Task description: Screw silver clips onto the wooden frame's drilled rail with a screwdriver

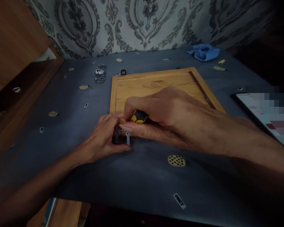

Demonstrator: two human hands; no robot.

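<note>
A light wooden panel (153, 83) with a raised frame lies on the dark grey patterned table cover. My right hand (165, 116) is wrapped round a black and yellow screwdriver handle (140, 116) above the panel's near left corner; its shaft is hidden by the fingers. At that corner sits a small metal fitting (128, 137) on the panel's near edge. My left hand (104, 135) pinches the corner and the fitting between thumb and fingers.
Several metal hinges (100, 74) stand in a row behind the panel's left side. A blue cloth (204, 52) is at the back right. A phone (262, 113) lies on the right. A dark square piece (123, 72) touches the panel's far edge.
</note>
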